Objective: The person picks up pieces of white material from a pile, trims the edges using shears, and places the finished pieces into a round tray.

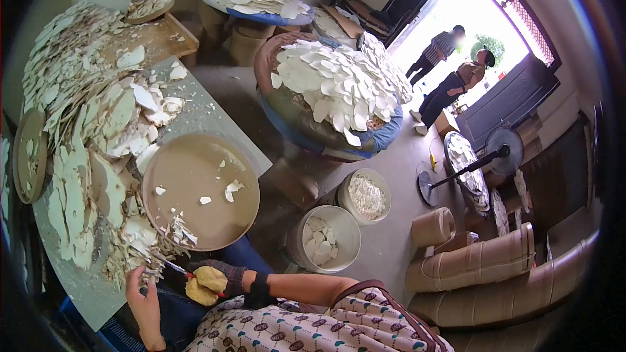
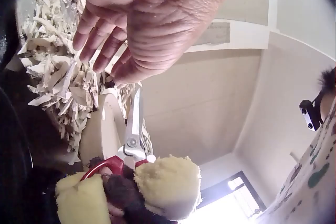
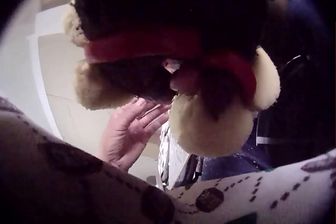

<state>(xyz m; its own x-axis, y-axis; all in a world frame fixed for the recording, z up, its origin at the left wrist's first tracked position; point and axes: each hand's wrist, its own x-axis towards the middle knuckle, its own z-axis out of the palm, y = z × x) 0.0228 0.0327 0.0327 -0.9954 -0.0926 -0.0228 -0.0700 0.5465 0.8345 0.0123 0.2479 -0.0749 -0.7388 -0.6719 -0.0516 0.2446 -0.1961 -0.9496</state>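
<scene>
My right hand (image 1: 233, 279), in a dark glove, grips a pair of shears (image 2: 131, 143) with red handles wrapped in thick yellow foam (image 1: 207, 285). Their silver blades point toward my bare left hand (image 1: 145, 306). In the left wrist view that left hand (image 2: 157, 29) has its fingers loosely extended, with the thumb close to the blade tips. Beneath its fingertips lies a heap of thin, pale trimmings (image 2: 60, 77). From the right wrist, the foam-wrapped handles (image 3: 210, 127) fill much of the view, with the left hand (image 3: 128, 134) beyond them.
A wide round tray (image 1: 195, 186) holding a few white chips overhangs the table (image 1: 85, 293). Flat, pale pieces (image 1: 72, 189) are piled along the table's left. Two buckets (image 1: 355, 248) of white pieces stand on the floor. Farther off are a heaped round tray (image 1: 267, 85), a fan (image 1: 503, 150) and two people (image 1: 456, 88).
</scene>
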